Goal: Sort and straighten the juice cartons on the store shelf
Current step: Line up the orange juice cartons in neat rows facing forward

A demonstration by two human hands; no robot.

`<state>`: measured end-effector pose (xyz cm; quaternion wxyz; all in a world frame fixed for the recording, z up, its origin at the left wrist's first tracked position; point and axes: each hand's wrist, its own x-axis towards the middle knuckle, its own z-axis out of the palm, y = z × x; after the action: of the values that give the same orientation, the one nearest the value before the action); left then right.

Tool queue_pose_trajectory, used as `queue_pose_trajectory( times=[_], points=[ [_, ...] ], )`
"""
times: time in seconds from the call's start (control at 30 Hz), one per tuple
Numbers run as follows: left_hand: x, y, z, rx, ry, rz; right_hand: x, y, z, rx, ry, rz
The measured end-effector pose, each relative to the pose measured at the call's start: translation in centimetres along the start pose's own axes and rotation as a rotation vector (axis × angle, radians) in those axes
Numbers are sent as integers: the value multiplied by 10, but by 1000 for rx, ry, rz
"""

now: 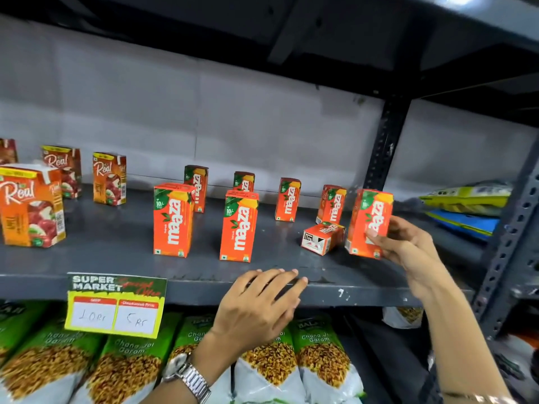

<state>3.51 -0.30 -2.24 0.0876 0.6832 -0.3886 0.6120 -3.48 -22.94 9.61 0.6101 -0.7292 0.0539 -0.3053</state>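
Several orange Maaza cartons stand on the grey shelf [122, 243]. Two stand upright in front [172, 220] [239, 225], and several smaller-looking ones stand behind [287, 199]. One Maaza carton [322, 239] lies on its side. My right hand [408, 246] grips a tilted Maaza carton [369, 223] at the right, its base near the shelf. My left hand [259, 304] rests with relaxed fingers on the shelf's front edge and holds nothing. Real juice cartons [30, 205] [109, 178] stand at the left.
A price tag [115, 304] hangs from the shelf edge. Green snack bags [319, 354] fill the shelf below. Yellow and blue packets [466, 205] lie at the far right, beyond a perforated upright post [382, 147]. Another shelf closes in overhead.
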Motion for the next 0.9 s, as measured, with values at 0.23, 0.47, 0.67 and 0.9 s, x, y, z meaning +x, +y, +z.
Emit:
queue_pose_trajectory(
  times=[0.23,0.47,0.67,0.9],
  points=[
    [-3,0,-3,26,65,0,-14,6,66,-14,-95,-109],
    [-6,-1,-1,73,78,6,-22,19,74,-229,-105,-190],
    [-6,-2,0,62,104,-2,5,14,37,35,98,-167],
    [-3,0,0,36,106,-15,55,25,26,-327,-120,295]
  ],
)
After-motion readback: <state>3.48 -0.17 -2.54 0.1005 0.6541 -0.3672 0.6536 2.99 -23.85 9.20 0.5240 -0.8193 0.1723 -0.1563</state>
